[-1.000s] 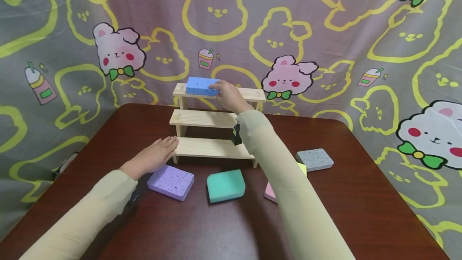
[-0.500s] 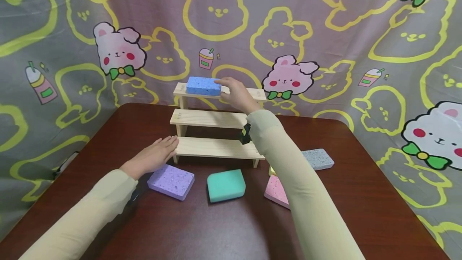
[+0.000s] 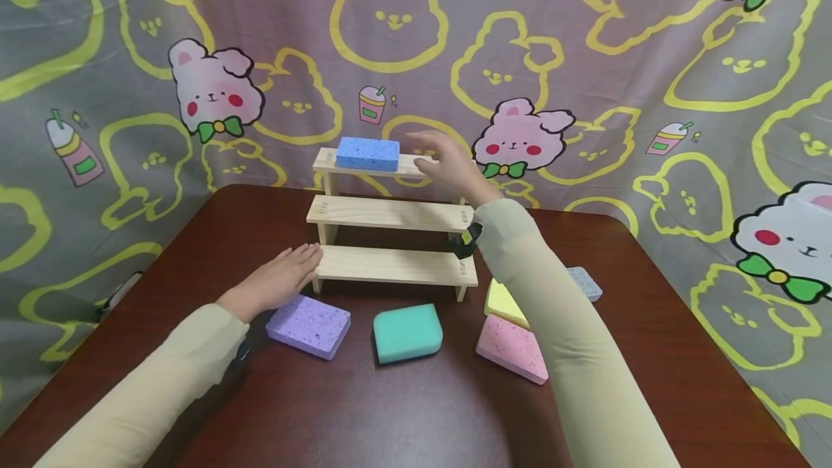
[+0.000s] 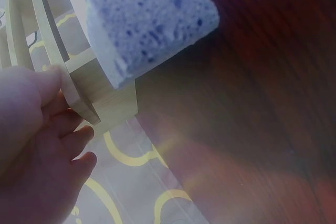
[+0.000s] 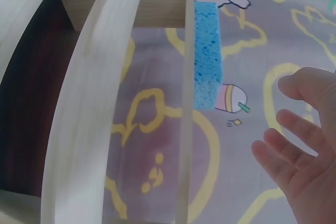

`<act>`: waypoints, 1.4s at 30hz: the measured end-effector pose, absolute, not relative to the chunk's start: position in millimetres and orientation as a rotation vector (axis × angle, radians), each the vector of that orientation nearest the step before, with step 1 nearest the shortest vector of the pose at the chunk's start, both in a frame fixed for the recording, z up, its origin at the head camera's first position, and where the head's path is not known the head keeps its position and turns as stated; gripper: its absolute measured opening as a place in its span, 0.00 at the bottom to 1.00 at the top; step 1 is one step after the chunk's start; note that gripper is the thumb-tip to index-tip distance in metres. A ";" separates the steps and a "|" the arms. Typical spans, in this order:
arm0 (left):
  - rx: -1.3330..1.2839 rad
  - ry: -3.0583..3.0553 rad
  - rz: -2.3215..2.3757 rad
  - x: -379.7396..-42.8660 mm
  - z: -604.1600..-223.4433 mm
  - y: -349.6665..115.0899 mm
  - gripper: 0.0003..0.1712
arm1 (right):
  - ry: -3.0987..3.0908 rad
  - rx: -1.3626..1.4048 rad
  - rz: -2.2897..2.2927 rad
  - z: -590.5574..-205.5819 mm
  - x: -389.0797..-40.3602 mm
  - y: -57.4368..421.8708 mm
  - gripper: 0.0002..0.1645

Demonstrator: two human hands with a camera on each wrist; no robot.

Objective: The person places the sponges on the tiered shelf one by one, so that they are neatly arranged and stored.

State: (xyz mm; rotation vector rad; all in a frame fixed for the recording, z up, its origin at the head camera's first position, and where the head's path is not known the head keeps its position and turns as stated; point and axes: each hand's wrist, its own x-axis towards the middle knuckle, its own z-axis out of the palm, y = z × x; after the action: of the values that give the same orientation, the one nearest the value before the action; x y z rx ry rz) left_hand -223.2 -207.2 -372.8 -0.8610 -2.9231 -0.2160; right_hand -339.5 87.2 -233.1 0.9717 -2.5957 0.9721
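A blue sponge (image 3: pixel 367 154) lies on the left part of the top step of a three-step wooden display shelf (image 3: pixel 390 215). My right hand (image 3: pixel 448 165) is just right of that sponge, apart from it. Its thumb and fingers are spread and hold nothing, as the right wrist view also shows. With my left hand (image 3: pixel 276 282) I hold the left end of the bottom step. In the left wrist view, the thumb lies along the step's edge and the fingers (image 4: pixel 79 140) bend past its end. Close to that hand lies a purple sponge (image 3: pixel 308 327).
A green sponge (image 3: pixel 407 334) lies in front of the shelf. Right of it are a pink sponge (image 3: pixel 513 349) and a yellow sponge (image 3: pixel 505 303), touching or nearly so. A grey sponge (image 3: pixel 586 284) is partly behind my right sleeve. A patterned curtain (image 3: pixel 403 42) hangs behind the brown table (image 3: pixel 364 417).
My right hand has let go of the blue sponge and drawn away to the right, its fingers spreading. The sponge stays on the top step. My left hand has not moved.
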 end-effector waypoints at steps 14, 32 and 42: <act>-0.857 -2.920 -0.215 -224.8 -374.6 -207.0 0.25 | -2.547 0.934 1.060 -230.2 -329.1 130.9 0.29; -0.844 -2.943 -0.204 -224.9 -375.0 -206.3 0.26 | -2.516 0.827 1.114 -236.9 -311.1 189.1 0.31; -0.846 -2.940 -0.215 -223.9 -373.6 -205.9 0.26 | -2.575 0.717 1.113 -247.9 -300.4 225.9 0.31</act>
State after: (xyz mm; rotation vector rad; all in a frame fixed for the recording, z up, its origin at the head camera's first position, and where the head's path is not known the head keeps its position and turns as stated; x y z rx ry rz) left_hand -223.9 -205.9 -373.6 -0.8458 -2.9403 -0.2152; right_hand -300.4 225.9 -247.9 0.7173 -2.5747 1.1128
